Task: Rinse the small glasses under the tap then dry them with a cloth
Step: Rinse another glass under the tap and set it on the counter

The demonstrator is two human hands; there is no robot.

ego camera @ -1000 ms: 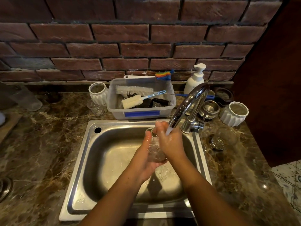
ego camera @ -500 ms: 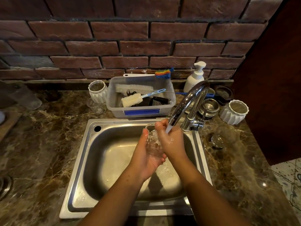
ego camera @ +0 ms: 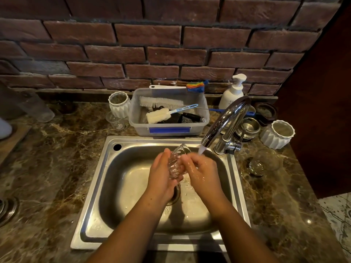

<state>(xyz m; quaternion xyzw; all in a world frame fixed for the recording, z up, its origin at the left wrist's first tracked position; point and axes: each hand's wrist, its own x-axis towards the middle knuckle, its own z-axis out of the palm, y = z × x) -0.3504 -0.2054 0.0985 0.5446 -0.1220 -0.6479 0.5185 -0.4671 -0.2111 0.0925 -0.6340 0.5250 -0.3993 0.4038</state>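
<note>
A person rinses a small glass (ego camera: pixel 176 161) over a steel sink (ego camera: pixel 95 188) set in a marble counter (ego camera: pixel 57 168). The left hand (ego camera: pixel 163 172) cradles the glass from the left, thumb up along its side and fingers curled beneath it. The right hand (ego camera: pixel 201 170) closes in from the other side, its bent fingers on the glass wall. The glass lies tilted between the two hands, mouth pointing away toward the back of the sink.

The tap (ego camera: pixel 225 121) is running. Its stream of water (ego camera: pixel 201 149) lands on the wet right hand, just beside the glass, not straight into the mouth.

By the look of it, the job is at an early stage: this glass is mid-rinse and not yet dried. No cloth shows anywhere in view, so the drying half appears untouched.

Two more clear glasses wait on the counter, one at the left (ego camera: pixel 115 121) near a plastic tub (ego camera: pixel 140 130) of brushes, and one at the right (ego camera: pixel 264 162) past the tap. Whether either has been rinsed cannot be told. A soap dispenser (ego camera: pixel 232 92) stands against the brick wall behind the tap.
</note>
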